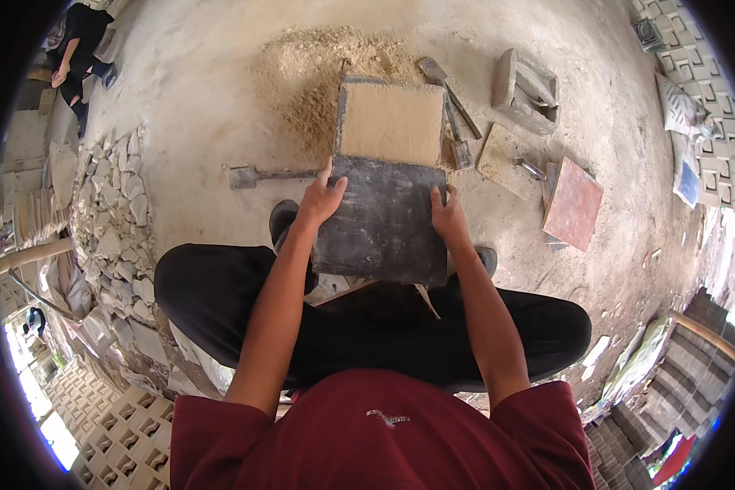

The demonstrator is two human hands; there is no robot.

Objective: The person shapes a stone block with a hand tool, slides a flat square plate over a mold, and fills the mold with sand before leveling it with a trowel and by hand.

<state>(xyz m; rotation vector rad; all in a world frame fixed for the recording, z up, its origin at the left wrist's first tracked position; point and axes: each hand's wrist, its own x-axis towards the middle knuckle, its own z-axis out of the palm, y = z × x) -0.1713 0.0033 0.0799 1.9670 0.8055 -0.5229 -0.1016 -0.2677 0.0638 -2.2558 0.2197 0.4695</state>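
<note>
A dark, scuffed flat board lies between my two hands, in front of my body. My left hand grips its upper left edge, thumb on top. At the upper right edge my right hand holds it the same way, thumb over the face. Just beyond the board's far edge is a square frame filled level with pale sandy material. Whether the board touches the frame cannot be made out. The fingers under the board are hidden.
Loose sand is heaped behind the frame. Right of it lie a small shovel, a trowel, a stone trough and reddish square tiles. A flat-headed tool and rubble are leftward. Another person sits far left.
</note>
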